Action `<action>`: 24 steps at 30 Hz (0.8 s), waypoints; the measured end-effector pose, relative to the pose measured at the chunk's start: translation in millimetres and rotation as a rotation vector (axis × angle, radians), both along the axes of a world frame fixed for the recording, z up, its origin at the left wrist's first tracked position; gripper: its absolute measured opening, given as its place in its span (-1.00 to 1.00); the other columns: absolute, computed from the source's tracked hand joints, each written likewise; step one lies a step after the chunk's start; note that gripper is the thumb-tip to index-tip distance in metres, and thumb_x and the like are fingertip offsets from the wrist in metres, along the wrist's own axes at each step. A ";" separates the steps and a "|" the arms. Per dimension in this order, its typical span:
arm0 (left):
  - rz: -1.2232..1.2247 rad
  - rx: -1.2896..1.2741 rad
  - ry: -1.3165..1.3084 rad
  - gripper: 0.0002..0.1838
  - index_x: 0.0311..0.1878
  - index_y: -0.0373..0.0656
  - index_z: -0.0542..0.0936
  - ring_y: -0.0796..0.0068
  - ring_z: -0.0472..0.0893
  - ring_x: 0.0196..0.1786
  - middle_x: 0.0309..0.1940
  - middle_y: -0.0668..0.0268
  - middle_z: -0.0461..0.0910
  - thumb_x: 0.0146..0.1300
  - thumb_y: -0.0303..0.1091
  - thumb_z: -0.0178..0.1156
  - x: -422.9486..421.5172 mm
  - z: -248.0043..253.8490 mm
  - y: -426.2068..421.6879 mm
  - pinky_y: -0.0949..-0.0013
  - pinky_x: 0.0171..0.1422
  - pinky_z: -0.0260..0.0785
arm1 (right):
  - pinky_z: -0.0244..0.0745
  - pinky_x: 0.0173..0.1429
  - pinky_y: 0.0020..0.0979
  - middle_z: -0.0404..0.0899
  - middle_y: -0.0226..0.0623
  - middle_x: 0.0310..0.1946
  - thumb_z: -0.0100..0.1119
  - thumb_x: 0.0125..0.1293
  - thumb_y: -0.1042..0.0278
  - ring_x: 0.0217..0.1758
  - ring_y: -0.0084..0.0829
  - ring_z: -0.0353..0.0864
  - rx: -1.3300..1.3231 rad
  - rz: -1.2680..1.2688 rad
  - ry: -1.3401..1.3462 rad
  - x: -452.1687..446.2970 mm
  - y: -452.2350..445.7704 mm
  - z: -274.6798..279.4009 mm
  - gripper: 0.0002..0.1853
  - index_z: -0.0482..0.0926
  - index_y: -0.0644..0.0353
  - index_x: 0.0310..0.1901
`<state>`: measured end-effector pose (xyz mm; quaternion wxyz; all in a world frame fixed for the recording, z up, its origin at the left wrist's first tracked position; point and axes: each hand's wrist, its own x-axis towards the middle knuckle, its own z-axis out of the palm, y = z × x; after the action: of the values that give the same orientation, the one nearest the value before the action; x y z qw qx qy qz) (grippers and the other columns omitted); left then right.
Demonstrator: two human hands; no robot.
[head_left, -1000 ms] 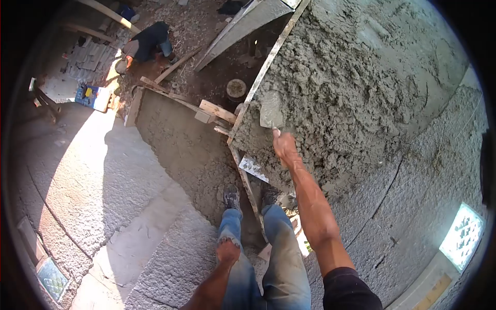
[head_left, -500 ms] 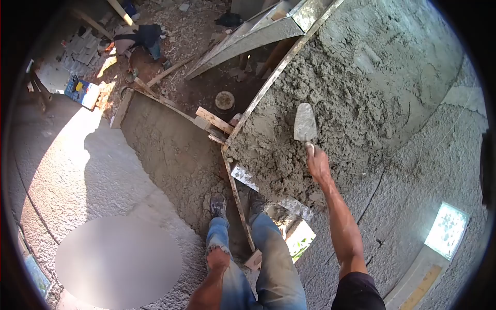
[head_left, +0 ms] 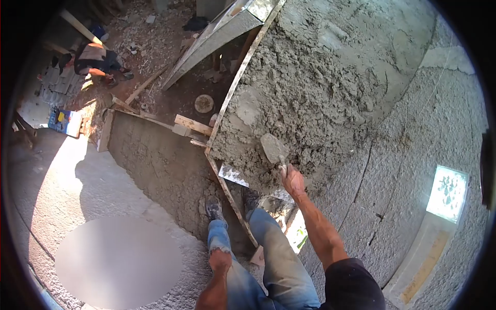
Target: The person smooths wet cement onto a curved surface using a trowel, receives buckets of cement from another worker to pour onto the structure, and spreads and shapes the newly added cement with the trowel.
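My right hand (head_left: 293, 182) is closed round the handle of a mortar-coated trowel (head_left: 274, 148). The trowel's blade lies on the rough, lumpy wet mortar (head_left: 315, 88), close to a smoother patch. My left hand (head_left: 220, 260) rests on my left knee, its fingers bent over the front and mostly hidden. A thin wooden form strip (head_left: 243, 77) edges the mortar on the left, and a mirror-like piece (head_left: 233, 174) lies at its near corner.
Below the strip is a lower mortared step (head_left: 160, 155) where my left foot stands. A bucket (head_left: 204, 104) sits beyond some boards (head_left: 193, 124). Another person (head_left: 98, 59) bends over at the upper left. A bright glass block (head_left: 447, 194) is set in the rough right-hand surface.
My right hand has brought the trowel down and left over the mortar, its blade now angled up-left. The view has shifted right. The other person has changed posture; my left hand stays on the knee.
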<state>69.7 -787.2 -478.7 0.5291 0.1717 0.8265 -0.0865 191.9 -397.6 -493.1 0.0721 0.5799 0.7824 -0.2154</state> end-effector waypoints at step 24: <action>-0.058 -0.126 0.023 -0.52 -0.08 -0.31 0.58 0.05 0.62 0.01 -0.03 -0.01 0.59 0.14 -0.05 0.13 -1.1 -0.5 24.7 0.13 0.13 0.47 | 0.21 -0.78 -0.58 0.27 -0.53 -0.72 -0.14 0.43 -0.03 -0.78 -0.68 0.24 -0.704 -0.756 1.022 -99.2 146.2 166.3 -0.61 0.39 0.14 -0.37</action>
<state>68.6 -762.4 -479.1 0.5267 0.1612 0.8200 -0.1554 92.7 -251.4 -326.7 -0.1994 0.5798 0.3486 -0.7089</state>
